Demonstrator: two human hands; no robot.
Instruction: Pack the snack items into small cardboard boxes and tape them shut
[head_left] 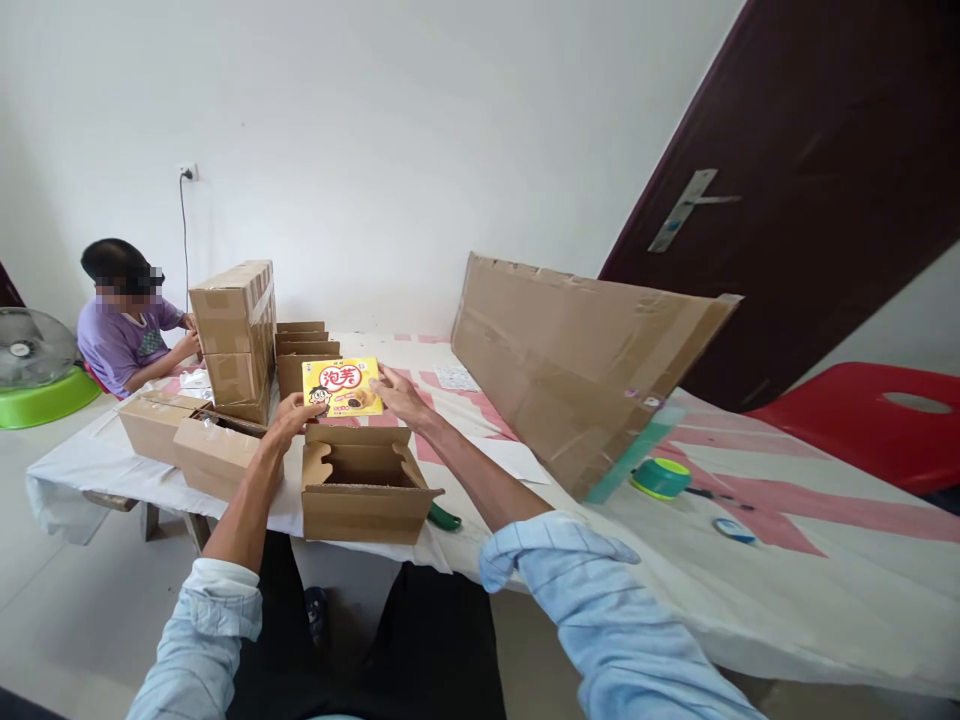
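Between my two hands is a yellow snack box (342, 388) with red lettering and a cartoon face, its printed front turned toward me. My left hand (291, 418) grips its lower left edge, and my right hand (401, 396) has hold of the right edge. Just below it, an open cardboard box (364, 512) stands at the table's near edge with its flaps up. The inside looks dark, and its bottom is hidden from me. A green-handled tool (444, 517) lies partly behind that box's right side.
Cardboard boxes (225, 455) and a taped stack (234, 335) stand to the left, with open cartons (304, 372) behind. A large cardboard sheet (577, 360) leans at right, near tape rolls (661, 478). Another person (131, 325) sits far left beside a fan (37, 365).
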